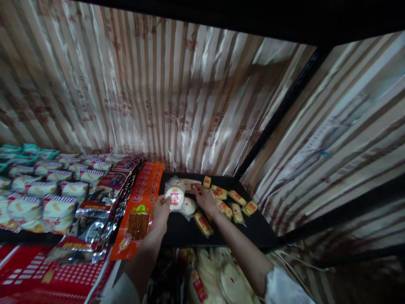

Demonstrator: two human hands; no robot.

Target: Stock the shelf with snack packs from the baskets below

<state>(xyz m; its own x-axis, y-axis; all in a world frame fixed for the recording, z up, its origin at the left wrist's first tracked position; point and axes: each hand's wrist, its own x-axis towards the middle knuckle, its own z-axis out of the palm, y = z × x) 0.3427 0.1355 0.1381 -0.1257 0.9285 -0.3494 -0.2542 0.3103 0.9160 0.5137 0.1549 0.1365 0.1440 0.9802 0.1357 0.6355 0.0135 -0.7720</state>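
My left hand (162, 210) grips a clear packet of round white cakes (174, 198) with a red and yellow label, thumb on its front. Just right of it, another round white cake (189, 206) with a small red mark lies on the black shelf. My right hand (204, 197) is closed, with its fingertips at the right end of a pale flat packet (186, 184) behind the cakes. Small yellow wrapped snacks (236, 197) are scattered beside and beyond my right hand, and one snack (203, 223) lies nearer the front.
To the left stand an orange snack bag (138, 211), dark silver bags (106, 194) and rows of white packets (60, 207). A red basket (63, 270) sits below. More packed white cakes (232, 278) are under the black shelf edge (253, 240). Striped sheeting (177, 97) encloses the back.
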